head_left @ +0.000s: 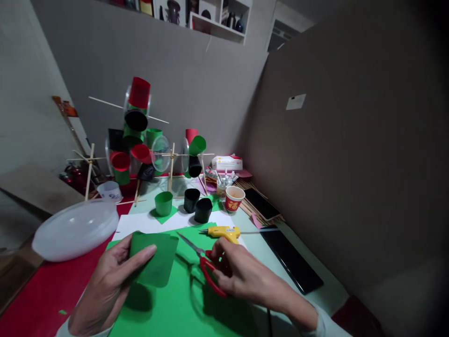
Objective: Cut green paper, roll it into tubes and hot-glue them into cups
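My left hand [114, 276] grips a piece of green paper [157, 260] with rounded lower corners, the thumb lying across its front. In my right hand [242, 271] is a pair of scissors [210, 278] with red handles, its blades pointing toward the upper edge of the paper and apart from it. Both hands are above a large green sheet [175, 311] on the table. Just beyond the scissors lies a yellow glue gun [222, 231]. Farther back stand a green paper cup shape [163, 203] and two black ones [202, 210].
Stick frames hold clear discs with red, green and black paper cylinders [139, 93] at the back left. A translucent lid [77, 229] lies at the left. On the right are a red paper cup [234, 199], a tablet [262, 204] and a black panel [292, 260]. Grey partitions [333, 164] enclose the table.
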The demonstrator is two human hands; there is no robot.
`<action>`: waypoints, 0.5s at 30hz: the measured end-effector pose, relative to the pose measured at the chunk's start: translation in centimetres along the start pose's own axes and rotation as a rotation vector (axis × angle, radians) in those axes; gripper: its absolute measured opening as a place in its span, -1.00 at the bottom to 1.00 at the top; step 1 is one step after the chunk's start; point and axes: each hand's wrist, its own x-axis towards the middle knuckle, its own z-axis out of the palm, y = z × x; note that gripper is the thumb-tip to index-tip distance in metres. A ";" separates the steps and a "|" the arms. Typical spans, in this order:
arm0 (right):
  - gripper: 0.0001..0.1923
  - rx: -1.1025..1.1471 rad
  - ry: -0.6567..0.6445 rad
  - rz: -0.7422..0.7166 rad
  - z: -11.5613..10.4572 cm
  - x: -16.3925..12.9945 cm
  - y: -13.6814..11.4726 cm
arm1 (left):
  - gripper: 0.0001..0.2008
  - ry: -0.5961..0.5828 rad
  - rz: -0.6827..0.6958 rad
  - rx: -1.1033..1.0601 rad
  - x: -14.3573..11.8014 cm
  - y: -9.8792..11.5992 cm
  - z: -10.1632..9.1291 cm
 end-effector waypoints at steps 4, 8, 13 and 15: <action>-0.52 0.613 -0.003 0.013 -1.3 1.4 -0.2 | -0.48 0.010 -0.018 -0.021 0.0 0.5 -0.1; -0.39 0.673 -0.063 0.029 -1.5 2.5 -0.4 | -0.52 -0.001 -0.099 -0.018 -0.2 0.3 -0.3; -0.47 0.419 -0.190 0.027 -1.8 2.2 -0.6 | -0.38 0.081 -0.180 -0.082 -0.8 -0.4 -0.1; -0.48 0.377 -0.220 0.028 -1.9 1.9 -0.5 | -0.39 0.098 -0.193 -0.067 -1.0 -0.7 0.1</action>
